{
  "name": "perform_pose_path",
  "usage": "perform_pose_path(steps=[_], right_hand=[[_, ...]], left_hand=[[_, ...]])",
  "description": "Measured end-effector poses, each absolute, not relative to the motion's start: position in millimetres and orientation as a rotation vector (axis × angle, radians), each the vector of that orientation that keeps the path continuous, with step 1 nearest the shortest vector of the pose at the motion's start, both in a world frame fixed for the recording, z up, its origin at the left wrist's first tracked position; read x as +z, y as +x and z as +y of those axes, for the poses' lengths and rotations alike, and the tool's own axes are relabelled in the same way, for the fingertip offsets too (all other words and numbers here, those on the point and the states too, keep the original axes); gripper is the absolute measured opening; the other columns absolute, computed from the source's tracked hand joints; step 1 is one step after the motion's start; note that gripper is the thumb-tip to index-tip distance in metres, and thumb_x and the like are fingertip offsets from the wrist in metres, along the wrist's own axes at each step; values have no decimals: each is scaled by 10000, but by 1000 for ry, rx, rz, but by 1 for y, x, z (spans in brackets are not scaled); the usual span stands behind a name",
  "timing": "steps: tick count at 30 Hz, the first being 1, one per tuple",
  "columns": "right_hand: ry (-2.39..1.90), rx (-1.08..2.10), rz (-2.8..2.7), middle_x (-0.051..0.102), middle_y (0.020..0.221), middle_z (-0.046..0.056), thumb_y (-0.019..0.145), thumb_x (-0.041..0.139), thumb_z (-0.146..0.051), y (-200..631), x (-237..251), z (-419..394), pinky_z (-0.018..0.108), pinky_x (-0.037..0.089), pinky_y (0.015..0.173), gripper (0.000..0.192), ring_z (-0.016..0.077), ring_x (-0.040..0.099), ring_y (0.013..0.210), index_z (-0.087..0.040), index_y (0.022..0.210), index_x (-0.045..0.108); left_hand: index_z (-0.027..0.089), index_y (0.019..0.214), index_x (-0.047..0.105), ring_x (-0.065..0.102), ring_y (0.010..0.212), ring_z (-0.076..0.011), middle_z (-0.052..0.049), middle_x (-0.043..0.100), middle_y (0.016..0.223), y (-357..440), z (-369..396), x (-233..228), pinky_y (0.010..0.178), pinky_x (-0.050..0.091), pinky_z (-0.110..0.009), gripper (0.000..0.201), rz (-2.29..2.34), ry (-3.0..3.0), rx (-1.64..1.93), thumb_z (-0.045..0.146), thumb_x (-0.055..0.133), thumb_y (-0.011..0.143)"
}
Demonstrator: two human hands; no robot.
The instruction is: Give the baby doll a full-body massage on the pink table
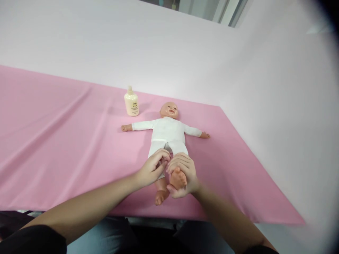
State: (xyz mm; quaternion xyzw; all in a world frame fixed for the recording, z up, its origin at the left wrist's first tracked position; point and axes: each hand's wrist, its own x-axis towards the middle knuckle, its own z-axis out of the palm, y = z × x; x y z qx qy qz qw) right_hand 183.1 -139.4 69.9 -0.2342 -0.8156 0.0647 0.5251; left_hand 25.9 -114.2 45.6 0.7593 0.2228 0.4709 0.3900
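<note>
A baby doll (168, 130) in a white long-sleeved suit lies on its back, its head away from me and both arms spread out. My right hand (185, 171) is wrapped around the lower part of the doll's leg on the right side of the view. That leg's bare foot (178, 179) is raised and sticks out towards me between thumb and fingers. Beside it, my left hand (155, 166) is curled over the other leg, thumb and fingertips close together. What they pinch, if anything, is hidden. The other bare foot (161, 197) rests below my left hand.
A cream-coloured pump bottle (131, 103) stands upright left of the doll's head. A pink cloth (79, 141) with some creases covers the table. White walls (106, 42) rise behind it and on the right. The table's front edge is close to my lap.
</note>
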Motion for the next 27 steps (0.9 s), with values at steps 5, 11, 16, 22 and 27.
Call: perform_pose_path(steps=[5, 11, 16, 22, 27], right_hand=[[-531, 135, -1956, 606, 616, -30, 652, 634, -344, 182, 71, -142, 366, 485, 688, 226, 179, 614, 596, -248, 810, 505], [-543, 122, -1930, 641, 671, -42, 662, 666, -258, 180, 73, -146, 358, 486, 753, 285, 166, 646, 632, -252, 890, 494], [-511, 146, -1905, 632, 630, -51, 668, 659, -259, 179, 75, -147, 357, 491, 730, 266, 161, 626, 570, -252, 863, 479], [-464, 153, -1955, 568, 567, -47, 738, 584, -329, 180, 72, -145, 330, 481, 640, 138, 142, 583, 516, -242, 796, 494], [-401, 238, -1971, 544, 516, -24, 891, 359, -465, 183, 69, -143, 336, 486, 611, 320, 147, 579, 494, -229, 723, 496]], left_hand=[[183, 967, 497, 530, 904, -172, -59, 533, 933, 25, -115, 46, 789, 465, -317, 89, 518, 2028, 1201, 215, 419, 939], [199, 1189, 446, 517, 996, -215, -97, 511, 1084, 24, -115, 38, 835, 485, -370, 355, 501, 2107, 1203, 245, 557, 855], [216, 1230, 428, 514, 1045, -239, -116, 488, 1163, 24, -114, 34, 854, 501, -395, 483, 471, 2172, 1155, 299, 637, 803], [214, 1257, 397, 510, 1133, -274, -132, 482, 1216, 25, -113, 31, 933, 490, -447, 608, 434, 2246, 1182, 368, 710, 759], [214, 1320, 356, 501, 1177, -297, -151, 483, 1272, 24, -113, 28, 970, 472, -480, 704, 432, 2281, 1140, 383, 723, 744]])
